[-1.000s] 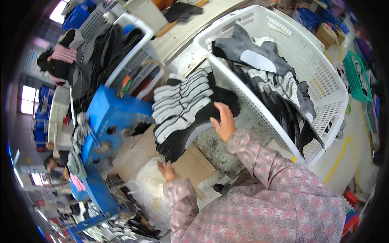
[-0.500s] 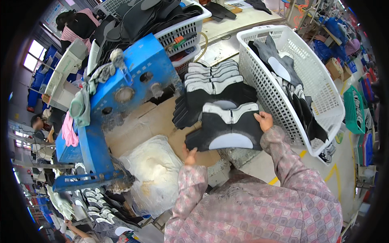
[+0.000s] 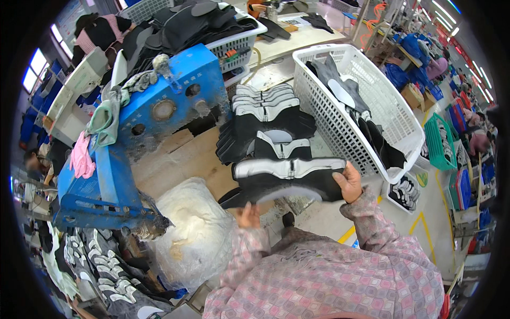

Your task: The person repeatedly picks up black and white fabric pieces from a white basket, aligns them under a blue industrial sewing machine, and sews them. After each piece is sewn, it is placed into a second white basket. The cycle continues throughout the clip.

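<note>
I hold a flat black and white shoe-upper piece (image 3: 287, 178) level in front of me. My right hand (image 3: 349, 182) grips its right end and my left hand (image 3: 246, 215) holds its left end from below. Just beyond it lies a fanned stack of similar black and white pieces (image 3: 264, 114) on the worktop. A white plastic basket (image 3: 372, 90) with more dark pieces inside stands to the right of the stack.
A blue machine (image 3: 164, 106) stands at the left, with gloves and rags draped on it. A white plastic bag (image 3: 191, 234) lies below it. More cut pieces (image 3: 111, 271) pile up at lower left. Another white basket (image 3: 234, 42) of dark parts sits behind. Other people work farther off.
My view swung left toward the blue machine. I drew one piece off the stack toward my body, my right hand moving to its right end and my left hand rising under its left end.
</note>
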`<action>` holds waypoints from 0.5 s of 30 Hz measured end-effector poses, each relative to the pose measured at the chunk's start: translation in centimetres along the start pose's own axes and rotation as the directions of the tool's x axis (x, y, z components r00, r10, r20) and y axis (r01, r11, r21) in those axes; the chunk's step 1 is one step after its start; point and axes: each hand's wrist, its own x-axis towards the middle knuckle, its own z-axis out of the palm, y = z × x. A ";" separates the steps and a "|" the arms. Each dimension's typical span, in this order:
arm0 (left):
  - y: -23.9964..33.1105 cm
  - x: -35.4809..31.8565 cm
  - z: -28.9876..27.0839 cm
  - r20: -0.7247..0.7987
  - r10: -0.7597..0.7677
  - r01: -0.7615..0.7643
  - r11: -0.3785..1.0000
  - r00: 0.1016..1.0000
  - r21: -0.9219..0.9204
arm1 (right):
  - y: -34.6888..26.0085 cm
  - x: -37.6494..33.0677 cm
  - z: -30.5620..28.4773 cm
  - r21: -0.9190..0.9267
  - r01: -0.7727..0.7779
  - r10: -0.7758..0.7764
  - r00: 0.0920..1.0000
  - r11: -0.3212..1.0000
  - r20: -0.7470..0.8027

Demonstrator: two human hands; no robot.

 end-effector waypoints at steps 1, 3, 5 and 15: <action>0.6 -1.6 -0.1 0.110 0.052 -0.056 0.998 0.993 0.041 | 0.4 0.1 0.0 0.188 -0.079 0.080 0.997 0.979 0.000; 2.1 -5.2 -0.7 0.009 0.080 -0.080 0.983 0.997 0.166 | 1.3 -0.1 0.4 0.171 -0.218 0.216 0.976 0.961 0.030; 4.0 -8.7 -1.9 -0.047 0.152 -0.130 0.942 0.987 0.311 | 2.4 -1.1 2.4 0.196 -0.471 0.455 0.882 0.860 0.122; 14.9 -17.8 -13.6 -0.229 0.514 -0.428 0.838 0.826 0.338 | 4.0 -9.1 21.0 0.302 -0.589 0.463 0.793 0.749 0.396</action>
